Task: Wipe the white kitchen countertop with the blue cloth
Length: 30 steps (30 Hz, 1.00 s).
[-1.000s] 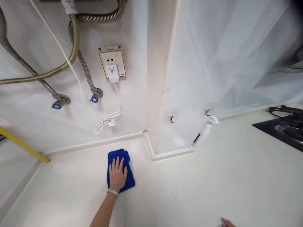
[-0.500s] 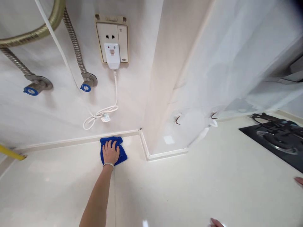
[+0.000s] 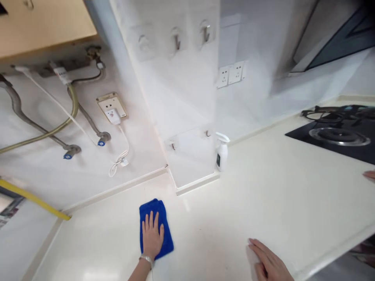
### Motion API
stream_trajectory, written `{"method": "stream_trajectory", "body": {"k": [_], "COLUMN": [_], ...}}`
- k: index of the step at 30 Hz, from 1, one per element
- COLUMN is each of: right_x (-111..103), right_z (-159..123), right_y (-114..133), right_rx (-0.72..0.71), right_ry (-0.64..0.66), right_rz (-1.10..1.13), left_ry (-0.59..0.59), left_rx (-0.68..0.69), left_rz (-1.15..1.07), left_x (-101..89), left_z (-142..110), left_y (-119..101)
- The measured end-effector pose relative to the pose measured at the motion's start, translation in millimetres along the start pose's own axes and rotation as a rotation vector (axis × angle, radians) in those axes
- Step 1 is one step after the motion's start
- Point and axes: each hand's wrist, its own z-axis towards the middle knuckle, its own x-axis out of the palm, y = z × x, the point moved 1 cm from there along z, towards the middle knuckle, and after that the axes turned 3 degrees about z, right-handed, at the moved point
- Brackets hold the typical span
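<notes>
A folded blue cloth (image 3: 155, 212) lies on the white countertop (image 3: 263, 195). My left hand (image 3: 152, 237) presses flat on the cloth with its fingers stretched out and together; a metal bracelet sits on the wrist. Further right, near the counter's front edge, my right hand (image 3: 268, 262) rests flat on the bare counter with fingers extended and holds nothing.
A white spray bottle (image 3: 222, 153) stands by the wall column. A black gas hob (image 3: 336, 134) lies at the right. Hoses, blue valves (image 3: 68, 156), a socket with a plug (image 3: 111, 113) and a yellow pipe (image 3: 35, 200) line the left wall. Another person's fingertip (image 3: 369, 175) shows at the right edge.
My left hand has pulled the cloth back from the wall edge toward me. The right hand has come further into view on the counter. The view has tilted up and away.
</notes>
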Motion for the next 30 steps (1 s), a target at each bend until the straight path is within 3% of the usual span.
{"method": "stream_trajectory", "body": {"k": [3,6,13,16,22,27,30], "right_x": [3,4,4,2,0,1,0], "right_z": [1,4,6,7,7,5,5], "right_y": [5,7,10,11,11,8,8], "right_rx": [0.029,0.029,0.020,0.017,0.000,0.082,0.098], "right_ry": [-0.032,-0.062,-0.083,-0.063,-0.090,-0.202,-0.200], "right_rz": [-0.002,-0.001,0.023,0.026,0.038,-0.046,-0.058], "left_ry": [-0.048,-0.088,-0.048,-0.032,-0.096,-0.069,-0.004], "left_rx": [0.100,0.176,0.338,0.412,0.577,0.690,0.716], "left_rz": [0.026,0.030,-0.101,-0.164,-0.216,-0.276,-0.332], "left_x": [-0.3,-0.1,-29.4,-39.3,-36.2,-32.8,-28.6], "left_z": [-41,-65,-84,-88,-76,-39,-8], "left_y": [-29,-70,-194,-233,-264,-273,-283]}}
